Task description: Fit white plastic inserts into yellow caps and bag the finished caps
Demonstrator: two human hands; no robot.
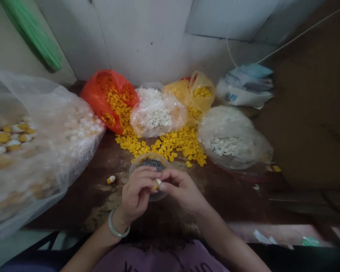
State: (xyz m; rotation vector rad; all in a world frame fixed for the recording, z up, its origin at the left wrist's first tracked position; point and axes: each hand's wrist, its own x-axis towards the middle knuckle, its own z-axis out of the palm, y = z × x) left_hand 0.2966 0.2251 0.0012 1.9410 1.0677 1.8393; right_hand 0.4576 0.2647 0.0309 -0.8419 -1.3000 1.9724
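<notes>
We hold one small piece point(158, 183), white and yellow, between our two hands, just over the near part of the bowl point(133, 166). Our left hand point(136, 193) has its fingers curled and nearly closed, the fingertips meeting the yellow part of the piece; where its thumb presses, we cannot tell. Our right hand point(184, 189) is drawn into a pinch, thumb and forefinger only slightly parted, with the thumb tip at the white end; its other fingers are mostly hidden. Dark bits point(152, 163) lie in the bowl, partly behind our knuckles. A similar piece, the loose one point(111, 180), rests on the table point(93, 204) to the left of the bowl. Yellow parts point(184, 141) spread just beyond the bowl, in front of the white bag point(158, 115), and a pale bangle point(113, 226) circles our left wrist.
</notes>
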